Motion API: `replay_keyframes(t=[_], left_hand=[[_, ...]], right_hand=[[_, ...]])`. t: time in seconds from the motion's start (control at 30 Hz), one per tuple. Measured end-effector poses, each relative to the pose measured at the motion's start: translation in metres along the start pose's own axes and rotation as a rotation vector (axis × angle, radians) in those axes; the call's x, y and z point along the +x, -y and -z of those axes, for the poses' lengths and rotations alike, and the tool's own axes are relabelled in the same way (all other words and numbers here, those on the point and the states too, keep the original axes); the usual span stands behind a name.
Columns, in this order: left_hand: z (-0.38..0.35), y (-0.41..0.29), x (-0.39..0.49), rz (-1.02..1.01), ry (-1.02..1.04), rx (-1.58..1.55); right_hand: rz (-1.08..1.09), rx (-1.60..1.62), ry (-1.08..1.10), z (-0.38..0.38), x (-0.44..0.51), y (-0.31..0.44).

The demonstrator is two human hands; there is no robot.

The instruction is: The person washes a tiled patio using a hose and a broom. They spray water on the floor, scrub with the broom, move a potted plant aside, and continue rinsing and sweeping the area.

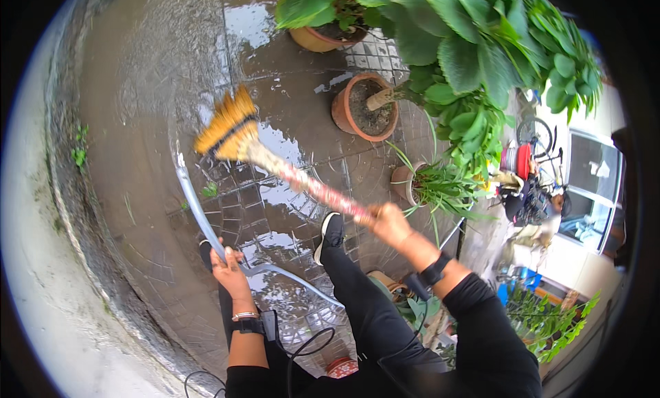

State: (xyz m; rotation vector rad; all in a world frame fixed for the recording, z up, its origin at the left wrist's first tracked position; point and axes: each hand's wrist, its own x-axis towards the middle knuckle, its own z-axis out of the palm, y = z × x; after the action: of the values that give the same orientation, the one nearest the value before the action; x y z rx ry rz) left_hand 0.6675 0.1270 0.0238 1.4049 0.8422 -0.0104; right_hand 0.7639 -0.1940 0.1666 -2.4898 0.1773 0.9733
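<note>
My left hand [227, 269] grips a pale blue-grey garden hose [195, 204] a little below its open end. Water runs from the hose mouth onto the wet tiled floor [304, 114] and spreads in a rippled sheet toward the upper left. The rest of the hose trails rightward behind my leg. In my right hand [392, 225] is the handle of a short broom [309, 186], wrapped in red patterned and pale material. Its yellow bristle head [229, 127] is tilted, close to the hose mouth; whether the bristles touch the floor I cannot tell.
Potted plants line the right side: a terracotta pot [366, 109] with a thick stem, a yellowish pot [325, 39] beyond it, and a smaller pot [407, 184] of strappy leaves. A white wall [31, 233] curves along the left. Farther right are a bicycle [536, 135] and piled belongings.
</note>
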Motion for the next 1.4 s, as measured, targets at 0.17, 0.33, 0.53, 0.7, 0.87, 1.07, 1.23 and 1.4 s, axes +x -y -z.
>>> replay_keyframes(t=[0.17, 0.33, 0.53, 0.7, 0.87, 1.07, 1.23, 1.4], left_hand=[[-0.003, -0.027, -0.047, 0.137, 0.186, 0.026], [-0.002, -0.064, -0.079, 0.193, 0.310, 0.069], [-0.003, -0.089, -0.097, 0.204, 0.371, 0.143], [0.000, -0.101, -0.095, 0.231, 0.394, 0.181], [-0.012, -0.100, -0.108, 0.234, 0.383, 0.231], [-0.034, -0.087, -0.126, 0.198, 0.409, 0.309], [-0.055, -0.078, -0.128, 0.186, 0.430, 0.360], [-0.079, -0.074, -0.132, 0.160, 0.567, 0.424]], right_hand=[[-0.214, 0.547, 0.221, -0.085, -0.066, -0.017], [-0.260, 1.218, 0.377, -0.105, -0.066, 0.017], [-0.112, 0.505, 0.296, -0.032, -0.057, 0.043], [0.001, 0.521, 0.512, 0.065, -0.055, -0.023], [0.063, -0.662, 0.076, 0.117, -0.007, -0.083], [-0.040, -0.499, -0.300, 0.104, 0.104, -0.157], [-0.028, -0.189, -0.476, 0.097, 0.162, -0.199], [0.003, -0.188, -0.424, 0.110, 0.149, -0.175]])
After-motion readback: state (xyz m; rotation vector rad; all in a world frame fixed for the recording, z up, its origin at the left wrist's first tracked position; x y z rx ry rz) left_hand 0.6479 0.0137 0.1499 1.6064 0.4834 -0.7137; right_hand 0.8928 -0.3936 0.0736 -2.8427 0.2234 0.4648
